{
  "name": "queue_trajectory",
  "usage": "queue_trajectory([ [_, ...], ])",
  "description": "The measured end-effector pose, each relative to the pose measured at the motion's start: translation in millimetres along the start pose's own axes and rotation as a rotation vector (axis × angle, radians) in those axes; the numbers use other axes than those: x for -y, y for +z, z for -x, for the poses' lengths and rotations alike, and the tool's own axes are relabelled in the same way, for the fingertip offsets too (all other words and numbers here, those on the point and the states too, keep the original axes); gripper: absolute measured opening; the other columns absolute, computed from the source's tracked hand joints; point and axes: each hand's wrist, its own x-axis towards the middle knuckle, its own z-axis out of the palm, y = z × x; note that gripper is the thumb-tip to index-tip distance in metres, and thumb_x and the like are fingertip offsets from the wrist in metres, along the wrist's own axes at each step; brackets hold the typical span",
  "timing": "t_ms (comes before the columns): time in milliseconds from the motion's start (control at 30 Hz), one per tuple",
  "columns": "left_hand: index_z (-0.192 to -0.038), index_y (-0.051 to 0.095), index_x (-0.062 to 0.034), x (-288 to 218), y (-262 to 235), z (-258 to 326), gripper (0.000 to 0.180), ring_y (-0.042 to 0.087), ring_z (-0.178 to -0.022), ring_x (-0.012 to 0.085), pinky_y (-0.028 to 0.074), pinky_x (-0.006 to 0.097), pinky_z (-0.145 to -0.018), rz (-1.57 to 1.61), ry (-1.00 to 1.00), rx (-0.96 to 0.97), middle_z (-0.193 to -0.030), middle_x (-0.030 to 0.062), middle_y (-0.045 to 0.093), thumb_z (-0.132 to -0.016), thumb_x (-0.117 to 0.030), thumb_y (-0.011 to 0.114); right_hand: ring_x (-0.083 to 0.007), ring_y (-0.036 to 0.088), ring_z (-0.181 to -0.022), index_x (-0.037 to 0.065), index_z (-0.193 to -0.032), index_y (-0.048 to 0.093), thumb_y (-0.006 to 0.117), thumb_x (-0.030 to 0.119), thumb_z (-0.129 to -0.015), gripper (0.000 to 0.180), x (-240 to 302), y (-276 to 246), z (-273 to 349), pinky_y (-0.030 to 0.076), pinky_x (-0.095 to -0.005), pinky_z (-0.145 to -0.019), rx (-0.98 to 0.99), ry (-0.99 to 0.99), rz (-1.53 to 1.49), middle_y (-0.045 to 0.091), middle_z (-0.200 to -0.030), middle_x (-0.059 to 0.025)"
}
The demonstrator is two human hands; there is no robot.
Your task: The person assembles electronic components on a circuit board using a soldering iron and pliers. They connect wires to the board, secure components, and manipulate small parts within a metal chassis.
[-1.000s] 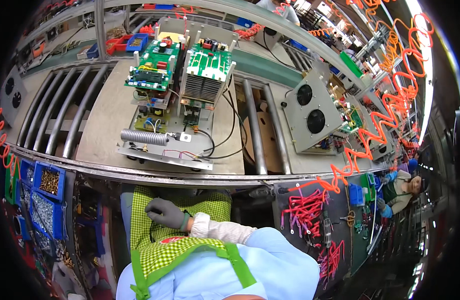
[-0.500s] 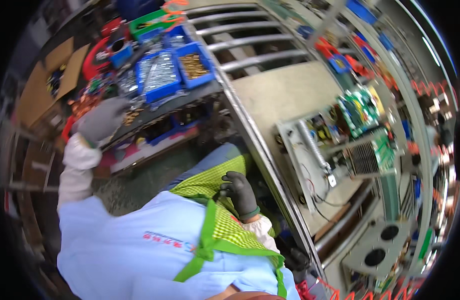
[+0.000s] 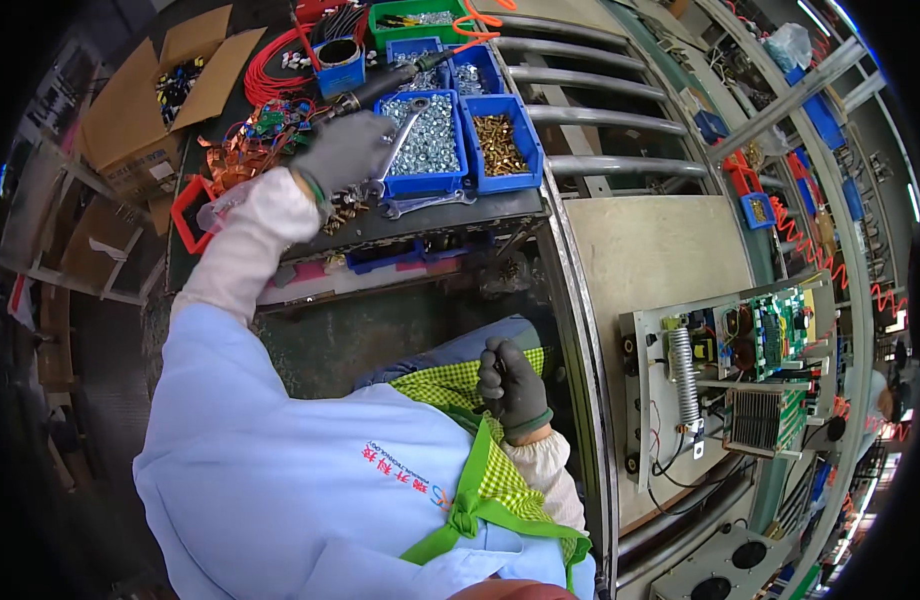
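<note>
My left hand (image 3: pixel 345 152), in a grey glove, reaches over the dark workbench beside a blue bin (image 3: pixel 466 165) of silvery fasteners. Its fingers point toward the bin, but their grip is hidden. A combination wrench (image 3: pixel 398 143) lies aslant over that bin's left side, close to my fingertips. Another wrench (image 3: pixel 430 203) rests along the bench edge. Just beyond the hand is a dark power screwdriver (image 3: pixel 375 90). My right hand (image 3: pixel 514 385), gloved too, is held low before my checked apron, its fingers curled closed; whatever they may hold does not show.
A blue bin of brass-coloured screws (image 3: pixel 500 145) adjoins the silvery ones. An open cardboard box (image 3: pixel 130 140) and red cable coils (image 3: pixel 270 70) are to the left. Right of the metal rail, a chassis with circuit boards (image 3: pixel 720 390) sits on a board (image 3: pixel 660 250) over the rollers.
My view has turned left, so the bench appears further right. My left hand has moved right along the bench, from the copper-coloured parts to the silvery fastener bin. My right hand's fingers are curled tighter.
</note>
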Motion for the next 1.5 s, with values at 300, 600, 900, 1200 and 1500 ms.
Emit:
queue_trajectory([
  [300,-0.088,0.066,-0.0059,77,49,-31,0.013,0.066,-0.087,0.0360,0.052,0.045,-0.079,-0.296,-0.022,0.364,-0.089,0.0170,0.068,-0.077,-0.012,0.063,-0.0076,0.048,-0.063,0.002,-0.109,0.063,0.056,0.020,-0.094,0.024,65,81,-65,0.042,-0.0249,-0.056,-0.051,-0.249,0.955,0.055,-0.079,0.0025],
  [600,-0.094,0.065,-0.0060,72,27,-28,0.017,0.066,-0.086,0.0351,0.052,0.045,-0.076,-0.207,0.033,0.377,-0.090,0.0168,0.067,-0.078,-0.010,0.060,-0.0356,0.064,-0.086,0.012,-0.117,0.059,0.067,0.029,-0.083,0.039,91,163,-197,0.051,-0.0457,-0.076,-0.001,-0.995,2.020,0.064,-0.095,-0.0185],
  [900,-0.098,0.062,-0.0053,87,8,-13,0.018,0.064,-0.086,0.0361,0.051,0.047,-0.075,0.046,-0.028,0.150,-0.093,0.0167,0.063,-0.086,-0.019,0.060,-0.0396,0.064,-0.099,0.009,-0.115,0.056,0.059,0.031,-0.087,0.036,85,206,-274,0.051,-0.0485,-0.084,-0.236,-0.367,2.593,0.065,-0.107,-0.0207],
  [1200,-0.101,0.061,-0.0037,105,10,-8,0.024,0.062,-0.094,0.0357,0.047,0.047,-0.085,0.193,0.006,0.093,-0.098,0.0174,0.064,-0.088,-0.024,0.059,-0.0403,0.066,-0.089,0.009,-0.104,0.056,0.052,0.020,-0.091,0.018,79,193,-277,0.052,-0.0516,-0.075,-0.169,-0.658,2.547,0.065,-0.101,-0.0184],
  [1500,-0.103,0.058,-0.0027,109,13,-10,0.027,0.062,-0.093,0.0380,0.047,0.047,-0.082,0.370,-0.028,0.090,-0.096,0.0203,0.064,-0.089,-0.025,0.059,-0.0416,0.062,-0.080,0.007,-0.091,0.055,0.058,0.029,-0.089,0.022,80,183,-267,0.048,-0.0520,-0.069,-0.107,-0.936,2.167,0.065,-0.087,-0.0195],
])
